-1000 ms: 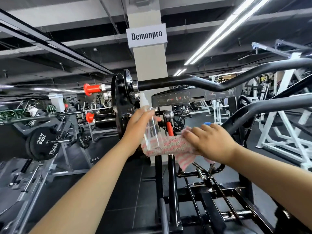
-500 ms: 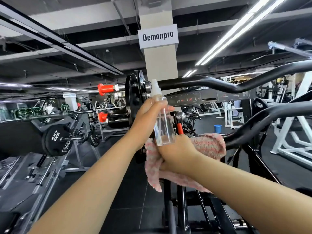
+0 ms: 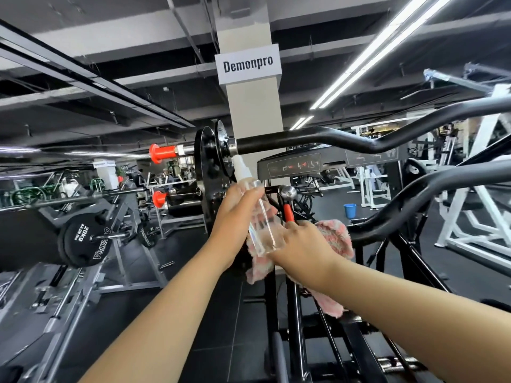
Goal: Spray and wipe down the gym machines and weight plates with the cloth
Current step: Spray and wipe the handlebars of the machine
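My left hand (image 3: 235, 217) grips a clear plastic spray bottle (image 3: 261, 217) with a white nozzle, held upright in front of the black weight plates (image 3: 204, 172) on the machine's bar. My right hand (image 3: 301, 247) holds a pink and white fluffy cloth (image 3: 336, 236) and touches the bottle's base. The cloth bunches under both hands and hangs down to the lower right. A curved black handle bar (image 3: 345, 139) runs right from the plates, and a second one (image 3: 431, 194) sits lower, beside the cloth.
A pillar with a "Demonpro" sign (image 3: 249, 64) stands behind the machine. A 20 kg plate (image 3: 83, 239) hangs on a grey machine at left. Red sleeve caps (image 3: 161, 153) stick out left of the plates. A blue bucket (image 3: 349, 210) and white frames (image 3: 470, 222) stand at right.
My right hand drew the cloth in from the bar towards the bottle and now sits at its base. The bottle rose slightly and the view shifted.
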Demonstrator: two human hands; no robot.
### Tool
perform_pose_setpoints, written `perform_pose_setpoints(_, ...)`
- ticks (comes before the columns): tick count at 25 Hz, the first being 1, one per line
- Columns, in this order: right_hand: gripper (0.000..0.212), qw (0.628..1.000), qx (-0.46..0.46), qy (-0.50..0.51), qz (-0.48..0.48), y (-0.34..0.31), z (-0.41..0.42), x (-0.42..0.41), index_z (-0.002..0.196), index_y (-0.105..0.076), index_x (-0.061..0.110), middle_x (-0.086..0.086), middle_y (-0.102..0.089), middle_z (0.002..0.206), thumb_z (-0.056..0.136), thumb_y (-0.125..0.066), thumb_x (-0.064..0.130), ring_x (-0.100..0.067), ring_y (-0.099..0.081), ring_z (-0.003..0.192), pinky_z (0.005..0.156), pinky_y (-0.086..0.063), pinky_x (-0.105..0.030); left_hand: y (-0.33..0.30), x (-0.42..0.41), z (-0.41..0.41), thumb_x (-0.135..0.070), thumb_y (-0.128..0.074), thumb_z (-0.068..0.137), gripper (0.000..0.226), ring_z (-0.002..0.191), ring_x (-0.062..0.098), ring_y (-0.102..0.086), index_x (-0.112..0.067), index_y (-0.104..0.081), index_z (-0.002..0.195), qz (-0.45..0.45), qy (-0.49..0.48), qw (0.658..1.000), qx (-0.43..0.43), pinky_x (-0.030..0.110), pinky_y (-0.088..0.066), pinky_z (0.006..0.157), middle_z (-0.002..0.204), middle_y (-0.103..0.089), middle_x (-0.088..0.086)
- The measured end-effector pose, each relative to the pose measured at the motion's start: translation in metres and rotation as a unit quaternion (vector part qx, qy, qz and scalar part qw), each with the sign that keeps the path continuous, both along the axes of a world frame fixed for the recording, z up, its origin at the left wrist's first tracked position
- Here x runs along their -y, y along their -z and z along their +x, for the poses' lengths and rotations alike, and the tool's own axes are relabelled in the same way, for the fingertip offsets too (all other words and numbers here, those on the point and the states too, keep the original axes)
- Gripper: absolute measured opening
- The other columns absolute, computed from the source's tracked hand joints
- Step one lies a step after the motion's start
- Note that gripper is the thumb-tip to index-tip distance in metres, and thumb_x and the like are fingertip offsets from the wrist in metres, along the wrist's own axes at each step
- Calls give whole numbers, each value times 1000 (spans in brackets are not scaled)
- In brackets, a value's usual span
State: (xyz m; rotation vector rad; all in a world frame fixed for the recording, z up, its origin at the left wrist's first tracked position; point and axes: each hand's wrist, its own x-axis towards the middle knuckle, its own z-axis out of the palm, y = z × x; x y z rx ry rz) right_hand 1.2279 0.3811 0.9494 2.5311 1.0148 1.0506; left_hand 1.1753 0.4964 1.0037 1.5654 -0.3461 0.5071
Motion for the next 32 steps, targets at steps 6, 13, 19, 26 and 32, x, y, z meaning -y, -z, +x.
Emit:
perform_pose_setpoints(6,87,997,64,46,18,1,4,54,115,-43,18,-5,-60,82,40,-85,8,-24,-59,57,42,-46,-30,-11,1,14,-35,-44,95,13,77,8,-67,-26,-53,96,13,-62,998,-3,21,-49,62,103,-66,14)
perform_pose_setpoints(13,96,991,130,-7,-34,3,17,98,129,-40,20,-8,-63,94,46,-88,22,-23,-63,66,52,-52,-31,-4,3,29,-33,-47,95,6,88,17,-63,-32,-52,94,-4,-64,998,-18,26,-47,72,107,-64,16)
perform_pose_setpoints(19,99,992,124,18,-27,2,3,123,134,-37,15,-9,-64,98,48,-85,19,-25,-64,76,66,-57,-36,2,2,40,-36,-48,93,12,86,18,-64,-25,-55,92,4,-67,998,-16,27,-48,72,92,-63,8)
perform_pose_setpoints(26,49,994,-77,60,45,-20,-13,48,122,-41,28,5,-55,94,81,-52,53,-23,-61,81,62,-40,-30,-11,18,54,-29,-46,96,23,71,6,-56,-11,-55,107,4,-85,995,-55,13,-45,47,89,-56,1)
perform_pose_setpoints(32,63,999,10,34,-4,-6,0,75,129,-35,21,-4,-55,107,76,-68,27,-26,-62,92,70,-51,-37,-7,3,57,-33,-49,94,12,80,18,-60,-23,-53,91,-35,-96,990,-99,30,-48,72,87,-62,5)
